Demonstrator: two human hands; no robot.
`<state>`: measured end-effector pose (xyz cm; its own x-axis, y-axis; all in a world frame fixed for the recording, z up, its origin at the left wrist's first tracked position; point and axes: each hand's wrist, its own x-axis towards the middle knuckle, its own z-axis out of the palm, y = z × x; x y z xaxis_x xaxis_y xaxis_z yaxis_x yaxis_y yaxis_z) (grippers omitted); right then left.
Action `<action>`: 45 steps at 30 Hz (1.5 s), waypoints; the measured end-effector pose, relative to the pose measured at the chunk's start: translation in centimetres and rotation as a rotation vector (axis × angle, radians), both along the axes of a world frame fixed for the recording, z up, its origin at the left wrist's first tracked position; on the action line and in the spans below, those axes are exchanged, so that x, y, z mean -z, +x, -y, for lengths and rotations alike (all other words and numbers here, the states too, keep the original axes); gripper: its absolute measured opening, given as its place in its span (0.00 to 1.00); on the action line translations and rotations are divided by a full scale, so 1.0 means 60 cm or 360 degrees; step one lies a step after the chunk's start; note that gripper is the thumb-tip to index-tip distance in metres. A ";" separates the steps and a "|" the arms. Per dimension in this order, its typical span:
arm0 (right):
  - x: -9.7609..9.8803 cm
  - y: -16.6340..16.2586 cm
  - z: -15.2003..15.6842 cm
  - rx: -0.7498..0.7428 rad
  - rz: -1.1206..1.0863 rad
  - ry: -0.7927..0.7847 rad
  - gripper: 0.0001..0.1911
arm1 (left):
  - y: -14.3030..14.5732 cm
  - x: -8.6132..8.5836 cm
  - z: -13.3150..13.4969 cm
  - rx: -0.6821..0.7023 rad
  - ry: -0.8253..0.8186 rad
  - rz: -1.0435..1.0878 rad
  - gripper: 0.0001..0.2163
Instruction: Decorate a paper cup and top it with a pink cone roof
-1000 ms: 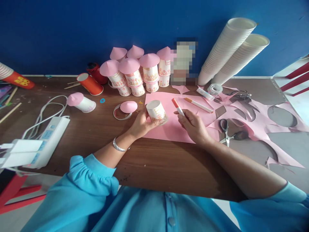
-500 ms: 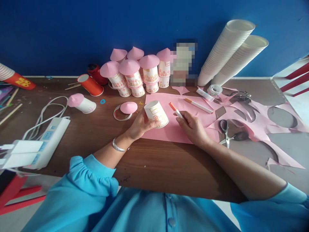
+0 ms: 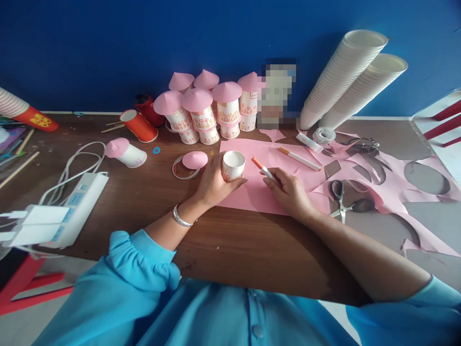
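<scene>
My left hand [image 3: 216,182] is wrapped round a white paper cup [image 3: 234,166] with red drawing low on its side. The cup's open mouth now tilts toward me, and my fingers cover part of its wall. In my right hand [image 3: 290,190] is a marker [image 3: 261,166] with an orange end, pointing up and left toward the cup but apart from it. Both hands are over a pink paper sheet [image 3: 252,199]. Another marker [image 3: 298,159] lies on that sheet. Left of the cup, a small pink paper cone [image 3: 195,160] rests by a roll of tape [image 3: 176,168].
Several cup houses with pink cone roofs [image 3: 197,100] stand at the back. Scissors [image 3: 340,202] and pink paper scraps [image 3: 392,192] lie at right, below tall cup stacks [image 3: 342,77]. At left are a power strip [image 3: 81,206], a cone-topped cup [image 3: 131,156] and a red cup [image 3: 140,126].
My left hand has turned the cup so its open mouth shows and its drawn side is mostly out of sight. My right hand keeps the marker in nearly the same place.
</scene>
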<state>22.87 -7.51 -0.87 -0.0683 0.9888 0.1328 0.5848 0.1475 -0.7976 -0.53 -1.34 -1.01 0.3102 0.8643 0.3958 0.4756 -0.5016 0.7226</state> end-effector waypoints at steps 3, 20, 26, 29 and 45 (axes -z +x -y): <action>0.002 0.001 0.000 -0.0007 0.0037 0.0011 0.11 | -0.006 0.007 -0.004 -0.0041 0.0159 -0.0201 0.35; 0.020 0.007 0.001 -0.0140 0.0743 0.0429 0.13 | -0.010 0.004 -0.004 -0.0020 -0.0100 0.0087 0.22; 0.016 0.006 0.002 -0.0304 0.1035 0.0533 0.14 | -0.011 0.006 -0.011 0.0031 -0.0126 0.0122 0.25; 0.016 0.008 0.001 -0.0326 0.1071 0.0544 0.14 | -0.010 0.003 -0.008 0.0100 -0.0130 0.0079 0.25; 0.003 0.026 -0.004 -0.0231 0.1448 0.0555 0.15 | -0.021 0.017 -0.016 -0.0020 -0.0017 -0.0056 0.30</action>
<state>24.45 -7.26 -1.08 -0.4064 0.8783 0.2520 0.9118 0.4077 0.0495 -1.78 -0.37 -2.02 0.3127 0.8723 0.3759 0.5069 -0.4879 0.7107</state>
